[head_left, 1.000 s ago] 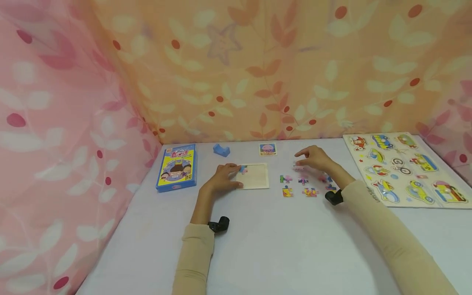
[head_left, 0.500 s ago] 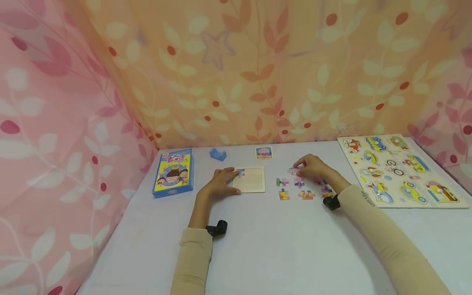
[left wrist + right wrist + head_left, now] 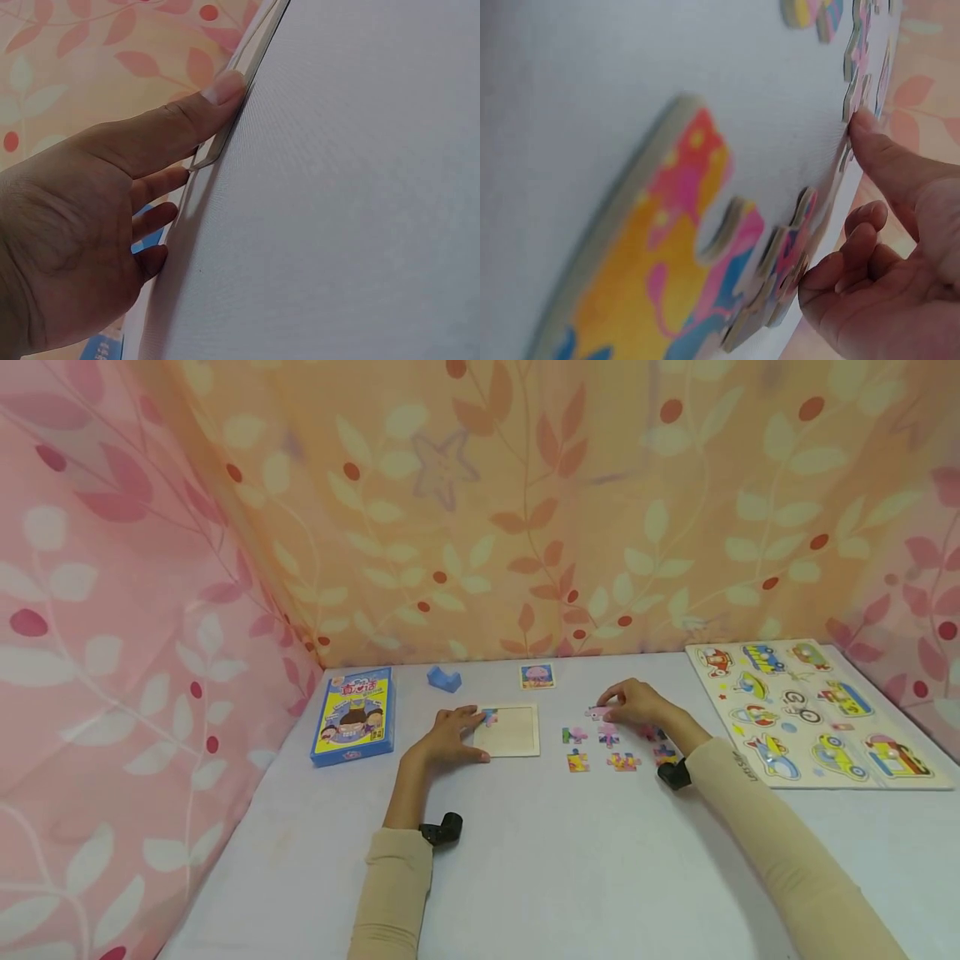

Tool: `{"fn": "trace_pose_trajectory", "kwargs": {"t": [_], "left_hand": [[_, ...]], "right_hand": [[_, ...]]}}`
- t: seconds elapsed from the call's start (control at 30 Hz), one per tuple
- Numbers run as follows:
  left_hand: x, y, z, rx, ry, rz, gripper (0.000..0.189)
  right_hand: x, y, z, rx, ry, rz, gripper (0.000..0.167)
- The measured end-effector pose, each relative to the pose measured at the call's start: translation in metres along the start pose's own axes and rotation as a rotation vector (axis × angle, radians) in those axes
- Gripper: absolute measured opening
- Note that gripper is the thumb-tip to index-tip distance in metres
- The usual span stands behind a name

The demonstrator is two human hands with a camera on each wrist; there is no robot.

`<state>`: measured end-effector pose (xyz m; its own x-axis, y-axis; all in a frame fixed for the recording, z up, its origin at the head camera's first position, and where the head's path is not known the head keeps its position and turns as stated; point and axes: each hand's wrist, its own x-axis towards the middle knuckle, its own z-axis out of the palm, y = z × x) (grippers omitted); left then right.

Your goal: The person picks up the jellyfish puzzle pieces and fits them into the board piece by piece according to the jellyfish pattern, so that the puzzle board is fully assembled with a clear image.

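Observation:
My left hand holds a small pale puzzle tray at its left side, thumb at the near edge and index finger by the far left corner. One blue and pink puzzle piece lies in that corner of the tray. In the left wrist view the thumb lies along the tray's edge. Right of the tray, my right hand pinches a pink jigsaw piece at the table between thumb and index finger. Several loose pieces, such as a yellow one, lie nearer to me; my right hand partly covers others.
Behind the tray stand a blue plastic block and a small picture card. A blue and yellow box lies at the left. A large vehicle puzzle board takes up the right. Patterned cloth hangs along the back.
My right hand has come down from above the loose pieces, and its spread thumb and index finger have closed on the pink piece. My left hand stays at the tray. The head view has shifted slightly.

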<state>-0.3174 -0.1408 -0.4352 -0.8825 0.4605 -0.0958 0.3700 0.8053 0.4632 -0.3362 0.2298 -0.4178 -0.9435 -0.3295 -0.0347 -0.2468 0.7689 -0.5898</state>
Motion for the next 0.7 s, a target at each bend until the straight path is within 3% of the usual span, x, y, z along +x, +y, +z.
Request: {"fn": "trace_pose_trajectory", "kwargs": {"t": [0.33,0.57,0.7], "left_hand": [[-0.002,0.000,0.003,-0.014,0.004,0.000,0.084],[-0.003,0.000,0.003,-0.020,0.006,-0.019,0.084],[-0.002,0.000,0.001,-0.030,-0.002,-0.017,0.085]], "right_hand": [[0.008,0.001,0.001,-0.036,-0.022,-0.086,0.026],[0.022,-0.031,0.011,0.022,0.042,-0.172,0.024],[0.033,-0.050,0.027,0.067,0.016,-0.184,0.024]]}}
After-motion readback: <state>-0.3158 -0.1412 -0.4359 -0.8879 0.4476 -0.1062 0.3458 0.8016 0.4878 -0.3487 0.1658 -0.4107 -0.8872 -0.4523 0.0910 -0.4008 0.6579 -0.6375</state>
